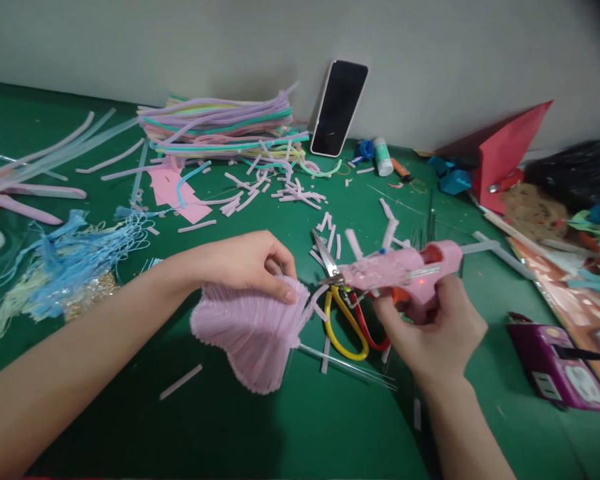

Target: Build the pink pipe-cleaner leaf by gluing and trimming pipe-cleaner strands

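Note:
My left hand (253,263) pinches the upper edge of a lilac wing-shaped piece (253,333) made of many strips laid side by side. Thin clear strands (347,367) stick out from its right side. In my right hand (437,333) is a pink hot glue gun (395,267) with a small red light showing; its nozzle points left, a short way from the lilac piece. Scissors (347,323) with one yellow and one red handle lie beneath the nozzle, partly hidden by the gun. A curled lilac strip (320,303) lies between the piece and the scissors.
A bundle of pastel pipe cleaners (220,127) lies at the back beside a phone (340,107) leaning on the wall. Cut strips (300,193) are scattered in front. Blue tassels (85,267) lie left. At right are a purple box (560,367) with a black cord and a red card (510,153).

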